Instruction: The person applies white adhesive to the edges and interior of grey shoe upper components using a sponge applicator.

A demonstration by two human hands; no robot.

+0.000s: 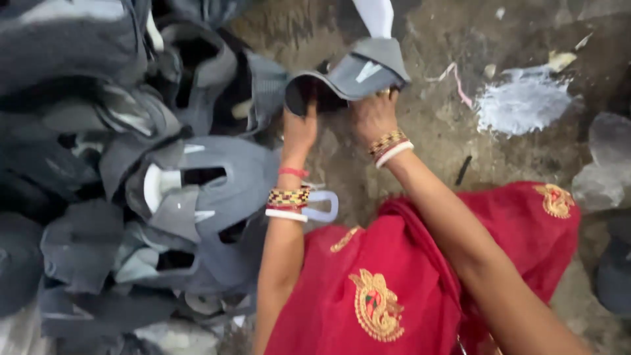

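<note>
A grey shoe upper (358, 73) with a dark opening and a white tongue piece is held up over the dirty floor. My left hand (299, 128) grips its left edge by the dark opening. Gripping its underside on the right is my right hand (373, 117). Both wrists carry bangles, white, red and patterned gold.
A big heap of grey shoe uppers (131, 184) fills the left side. Red cloth with gold embroidery (407, 276) covers my lap at the bottom. White powder (522, 102) lies on the floor (434, 144) at upper right, with scraps, a pink string and a small dark stick nearby.
</note>
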